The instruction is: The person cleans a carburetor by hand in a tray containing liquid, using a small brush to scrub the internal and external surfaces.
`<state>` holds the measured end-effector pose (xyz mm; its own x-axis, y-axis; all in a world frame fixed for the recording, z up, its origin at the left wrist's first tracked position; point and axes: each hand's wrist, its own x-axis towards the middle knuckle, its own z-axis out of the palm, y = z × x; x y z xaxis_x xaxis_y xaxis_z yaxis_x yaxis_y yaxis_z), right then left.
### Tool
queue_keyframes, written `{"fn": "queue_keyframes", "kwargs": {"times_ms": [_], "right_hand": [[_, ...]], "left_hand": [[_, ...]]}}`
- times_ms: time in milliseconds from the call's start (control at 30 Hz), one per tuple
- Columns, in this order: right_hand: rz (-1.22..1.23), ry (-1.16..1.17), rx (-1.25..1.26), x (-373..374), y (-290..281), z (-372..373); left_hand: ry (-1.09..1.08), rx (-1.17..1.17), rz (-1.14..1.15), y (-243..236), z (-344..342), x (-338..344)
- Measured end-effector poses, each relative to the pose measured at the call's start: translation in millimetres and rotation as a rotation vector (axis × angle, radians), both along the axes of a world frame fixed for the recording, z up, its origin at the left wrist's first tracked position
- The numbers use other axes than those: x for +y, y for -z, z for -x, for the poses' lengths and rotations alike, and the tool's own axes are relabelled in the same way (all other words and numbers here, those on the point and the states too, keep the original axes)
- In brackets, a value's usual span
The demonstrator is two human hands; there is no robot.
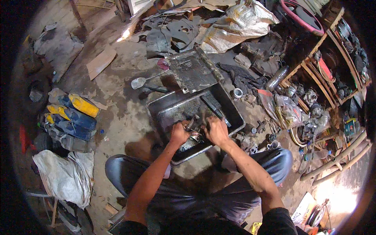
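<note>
Both hands are low over a black rectangular tray point(161, 102), streaked with dark grime and set on the ground between my knees. Fingers curled, my left hand point(180, 133) grips a greasy metal part point(194, 134) with a shiny round lower end; its exact kind cannot be told. Opposite it, my right hand point(216, 130) has its fingers bent inward near the part's other side, and what they pinch is hidden. A long dark bar point(214, 107) leans inside the tray's right side. Across the tray's far edge lies a grimy flat metal pan point(194, 70).
A spatula-like tool point(139, 82) lies beyond the tray's far left. A white cup-like ring point(237, 93) and several metal parts point(250, 141) crowd the right. Oil bottles point(78, 117) lie left; a wooden rack point(321, 74) stands right. A pale sack point(239, 27) lies at the back.
</note>
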<state>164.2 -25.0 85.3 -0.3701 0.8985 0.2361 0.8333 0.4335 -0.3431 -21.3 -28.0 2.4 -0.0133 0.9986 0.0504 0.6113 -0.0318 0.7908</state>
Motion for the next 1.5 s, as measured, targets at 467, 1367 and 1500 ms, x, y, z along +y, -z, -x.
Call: {"fn": "queue_keyframes", "kwargs": {"times_ms": [467, 1367, 1500], "right_hand": [[0.107, 0.001, 0.005, 14.9, -5.2, 16.7], [0.129, 0.119, 0.26, 8.0, 9.0, 18.8], [0.114, -0.012, 0.201, -3.5, 11.3, 18.8]], "left_hand": [[-0.13, -0.312, 0.399, -26.0, -5.1, 0.5], [-0.183, -0.123, 0.226, -36.3, -10.8, -17.7], [-0.168, -0.044, 0.162, -17.9, -9.4, -17.6]]}}
